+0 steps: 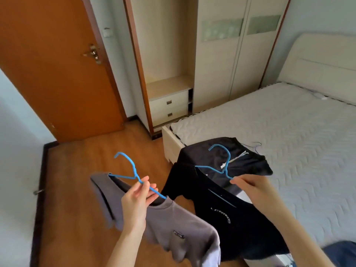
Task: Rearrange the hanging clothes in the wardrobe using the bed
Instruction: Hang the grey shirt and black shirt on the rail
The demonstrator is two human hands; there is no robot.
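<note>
My left hand (137,197) grips a blue hanger (128,171) that carries a grey T-shirt (173,224), held over the wooden floor. My right hand (252,186) pinches a second blue hanger (221,162) with a black T-shirt (229,218) that has white lettering. Both shirts hang in the air near the bed's foot corner. Black shorts (248,162) with a white drawstring lie on the mattress (289,128) behind the black shirt. The open wardrobe section (165,45) at the back shows no clothes in its visible part.
An orange door (57,64) stands at the left. Two drawers (168,108) sit low in the open wardrobe; closed sliding doors (237,54) are beside it. The padded headboard (317,60) is at the right. A thin cord (257,146) lies on the mattress.
</note>
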